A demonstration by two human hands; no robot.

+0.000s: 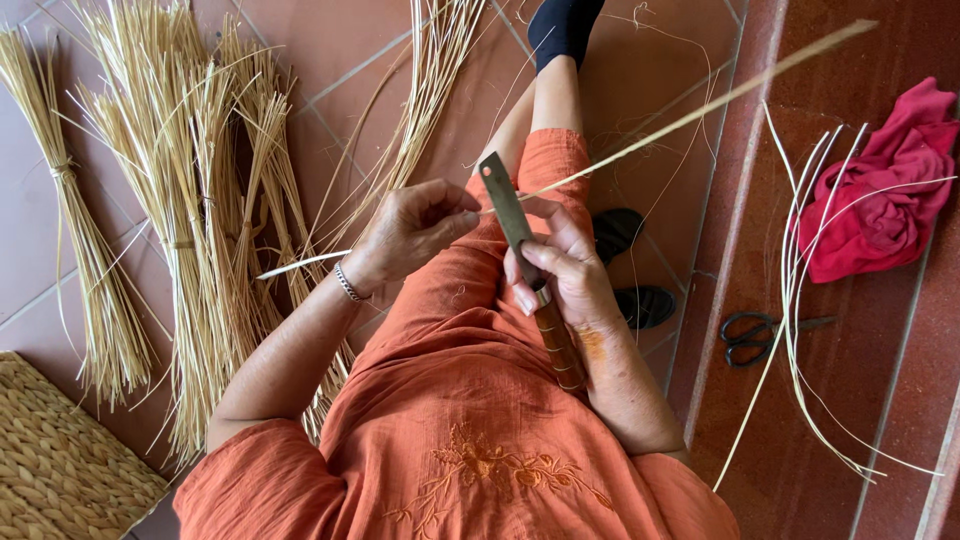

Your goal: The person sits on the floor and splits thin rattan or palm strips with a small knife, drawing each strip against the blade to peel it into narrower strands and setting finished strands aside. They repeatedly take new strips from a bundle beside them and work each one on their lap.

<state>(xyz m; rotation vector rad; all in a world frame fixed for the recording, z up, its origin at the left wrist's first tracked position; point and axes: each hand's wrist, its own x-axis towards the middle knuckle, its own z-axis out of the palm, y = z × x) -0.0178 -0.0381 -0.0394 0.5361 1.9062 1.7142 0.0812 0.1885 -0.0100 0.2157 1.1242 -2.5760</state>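
The right hand [565, 275] is closed around the wooden handle of a flat-bladed knife [520, 250], blade angled up and away over the lap, thumb lying along the steel. The left hand [415, 230] pinches a long pale reed strip [700, 108] between thumb and fingertips, right beside the blade; the strip runs off up to the right and a short end pokes out past the wrist. The danger I see is the closeness: the left fingertips sit just beside the edge, so a slip or a sudden give in the strip could bring steel onto skin, or split the strip unevenly. Room is tighter on the person's left, where bundles of reed [190, 200] and a woven mat [55, 460] lie on the tiled floor [320, 50]. To the right a step carries scissors [755, 335], loose strips [800, 300] and a red cloth [885, 190], near enough for the long strip to sweep.
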